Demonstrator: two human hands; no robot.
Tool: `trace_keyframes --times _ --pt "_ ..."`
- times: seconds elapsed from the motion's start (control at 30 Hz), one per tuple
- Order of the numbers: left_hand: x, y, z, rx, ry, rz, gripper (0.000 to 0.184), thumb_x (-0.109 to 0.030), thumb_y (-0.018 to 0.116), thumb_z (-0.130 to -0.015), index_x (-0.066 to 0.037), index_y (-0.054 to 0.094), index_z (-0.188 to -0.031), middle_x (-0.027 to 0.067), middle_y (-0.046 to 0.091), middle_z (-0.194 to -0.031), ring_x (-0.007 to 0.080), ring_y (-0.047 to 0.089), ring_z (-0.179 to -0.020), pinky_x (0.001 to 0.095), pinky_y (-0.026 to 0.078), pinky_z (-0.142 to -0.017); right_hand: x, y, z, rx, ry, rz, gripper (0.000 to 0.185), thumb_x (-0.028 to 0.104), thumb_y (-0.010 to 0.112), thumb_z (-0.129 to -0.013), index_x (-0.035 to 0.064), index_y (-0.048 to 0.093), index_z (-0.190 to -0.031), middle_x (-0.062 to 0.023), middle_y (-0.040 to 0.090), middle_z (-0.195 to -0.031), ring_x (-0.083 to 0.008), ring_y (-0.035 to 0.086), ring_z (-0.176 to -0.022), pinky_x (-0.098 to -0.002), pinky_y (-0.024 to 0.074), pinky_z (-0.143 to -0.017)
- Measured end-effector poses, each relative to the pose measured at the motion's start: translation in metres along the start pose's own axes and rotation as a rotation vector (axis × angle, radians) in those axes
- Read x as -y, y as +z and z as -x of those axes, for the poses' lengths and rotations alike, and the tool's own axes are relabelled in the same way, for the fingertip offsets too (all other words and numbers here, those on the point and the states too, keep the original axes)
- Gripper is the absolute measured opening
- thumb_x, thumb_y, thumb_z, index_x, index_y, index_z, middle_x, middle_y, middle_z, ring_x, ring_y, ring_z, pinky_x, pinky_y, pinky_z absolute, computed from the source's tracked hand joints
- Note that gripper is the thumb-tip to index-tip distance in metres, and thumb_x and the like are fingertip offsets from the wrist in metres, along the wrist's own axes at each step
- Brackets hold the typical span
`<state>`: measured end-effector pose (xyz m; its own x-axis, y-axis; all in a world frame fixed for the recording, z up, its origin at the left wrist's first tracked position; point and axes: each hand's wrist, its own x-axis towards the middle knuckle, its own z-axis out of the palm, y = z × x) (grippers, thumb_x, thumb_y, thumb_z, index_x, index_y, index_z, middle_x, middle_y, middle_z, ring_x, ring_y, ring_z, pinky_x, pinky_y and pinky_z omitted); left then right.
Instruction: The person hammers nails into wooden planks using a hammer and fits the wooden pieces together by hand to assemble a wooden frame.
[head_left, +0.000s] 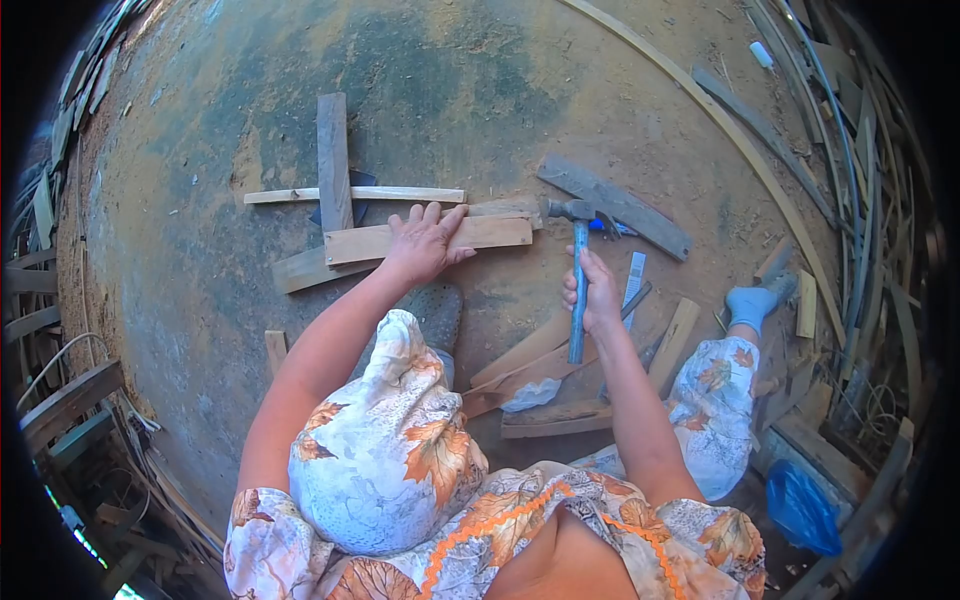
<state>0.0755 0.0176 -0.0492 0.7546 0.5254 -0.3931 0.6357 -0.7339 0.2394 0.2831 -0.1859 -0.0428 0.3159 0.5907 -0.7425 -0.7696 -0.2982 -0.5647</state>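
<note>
My left hand (427,240) lies with fingers spread on a pale wooden board (490,234), pressing it down. Under and behind that board are a grey upright plank (334,150), a thin light strip (290,196) crossing it, and a weathered plank (305,272) at the lower left. My right hand (597,290) is closed around the blue-grey handle of a hammer (579,250). The hammer's metal head is to the right of the pale board's end, apart from it. Just behind the head rests a grey plank (630,210).
Loose wood offcuts (545,350) and a crumpled plastic scrap (532,395) lie between my legs. A blue-and-white strip (634,280) is near my right wrist. Long slats (760,130) and a blue plastic bag (803,508) line the right side. Stacked boards (70,405) stand at the left.
</note>
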Motion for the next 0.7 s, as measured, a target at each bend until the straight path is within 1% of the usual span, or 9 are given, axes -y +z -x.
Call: trace_keyframes --times 0.1,0.2,0.3,0.37,0.4,0.5,0.57,0.63,0.7 --pt "0.005 0.007 -0.001 -0.047 0.029 -0.009 0.076 -0.067 0.049 -0.082 -0.024 0.036 -0.144 0.0118 0.048 -0.119 0.0308 0.046 -0.11 0.0498 0.034 -0.083 -0.011 -0.001 -0.006 -0.031 0.05 0.032 0.033 0.038 0.053 -0.096 0.0122 0.052 -0.116 -0.002 0.051 -0.058 -0.0115 0.046 -0.041 -0.0271 0.0355 -0.038" --pt "0.004 0.008 -0.003 -0.028 0.016 -0.05 0.076 -0.067 0.049 -0.083 -0.025 0.034 -0.145 0.0126 0.048 -0.121 0.031 0.046 -0.111 0.0502 0.034 -0.083 -0.008 -0.001 -0.007 -0.02 0.088 0.066 0.034 0.038 0.053 -0.096 0.012 0.051 -0.117 -0.002 0.05 -0.059 -0.0111 0.046 -0.042 -0.0263 0.0354 -0.037" --pt "0.002 0.005 -0.004 0.026 -0.018 -0.074 0.076 -0.066 0.05 -0.083 -0.028 0.032 -0.146 0.013 0.048 -0.122 0.0311 0.046 -0.113 0.0514 0.034 -0.084 0.0 -0.01 0.001 0.042 0.023 0.114 0.034 0.038 0.053 -0.096 0.0113 0.051 -0.118 -0.0016 0.05 -0.06 -0.0106 0.045 -0.042 -0.0259 0.0354 -0.037" --pt "0.002 0.003 -0.006 0.051 -0.025 -0.06 0.076 -0.065 0.051 -0.083 -0.029 0.03 -0.147 0.0135 0.048 -0.123 0.0314 0.045 -0.114 0.0523 0.034 -0.085 0.001 -0.013 0.005 0.007 -0.089 -0.071 0.035 0.038 0.053 -0.096 0.0108 0.052 -0.118 -0.0014 0.05 -0.059 -0.0098 0.045 -0.041 -0.0251 0.0355 -0.037" --pt "0.002 0.003 -0.006 0.077 -0.027 -0.045 0.077 -0.065 0.052 -0.083 -0.03 0.029 -0.147 0.0139 0.047 -0.125 0.0318 0.045 -0.116 0.0531 0.034 -0.086 -0.002 -0.014 0.003 0.003 -0.086 -0.072 0.035 0.038 0.053 -0.096 0.0108 0.052 -0.118 -0.0014 0.05 -0.059 -0.0098 0.045 -0.041 -0.0251 0.0355 -0.037" --pt "0.0 0.002 -0.008 0.102 -0.048 -0.079 0.077 -0.064 0.053 -0.083 -0.032 0.027 -0.148 0.0147 0.046 -0.129 0.0324 0.044 -0.119 0.0547 0.034 -0.088 -0.012 -0.005 -0.008 0.011 -0.005 0.022 0.035 0.037 0.052 -0.097 0.0105 0.052 -0.119 -0.0013 0.051 -0.059 -0.0093 0.045 -0.041 -0.0246 0.0354 -0.037" --pt "-0.002 0.001 -0.008 0.111 -0.054 -0.079 0.078 -0.064 0.053 -0.083 -0.032 0.026 -0.148 0.0148 0.045 -0.13 0.0325 0.044 -0.119 0.0552 0.034 -0.088 -0.017 0.011 -0.01 0.101 0.123 0.188 0.035 0.037 0.052 -0.097 0.0104 0.053 -0.12 -0.0012 0.051 -0.06 -0.0092 0.045 -0.041 -0.0241 0.0349 -0.037" --pt "-0.001 -0.004 -0.008 0.122 -0.063 -0.084 0.079 -0.065 0.053 -0.083 -0.032 0.025 -0.148 0.0149 0.045 -0.131 0.0325 0.044 -0.12 0.0557 0.034 -0.088 -0.014 0.013 -0.003 0.102 0.108 0.147 0.035 0.037 0.051 -0.097 0.0101 0.054 -0.119 -0.0015 0.051 -0.06 -0.01 0.046 -0.042 -0.025 0.0351 -0.037" --pt "-0.002 -0.006 -0.01 0.175 -0.079 -0.073 0.079 -0.065 0.053 -0.082 -0.032 0.024 -0.148 0.015 0.045 -0.131 0.0326 0.044 -0.12 0.0564 0.033 -0.088 -0.003 0.002 0.006 0.08 0.027 -0.02 0.036 0.038 0.049 -0.098 0.0105 0.053 -0.12 -0.0016 0.05 -0.06 -0.0108 0.046 -0.042 -0.0259 0.0355 -0.037"
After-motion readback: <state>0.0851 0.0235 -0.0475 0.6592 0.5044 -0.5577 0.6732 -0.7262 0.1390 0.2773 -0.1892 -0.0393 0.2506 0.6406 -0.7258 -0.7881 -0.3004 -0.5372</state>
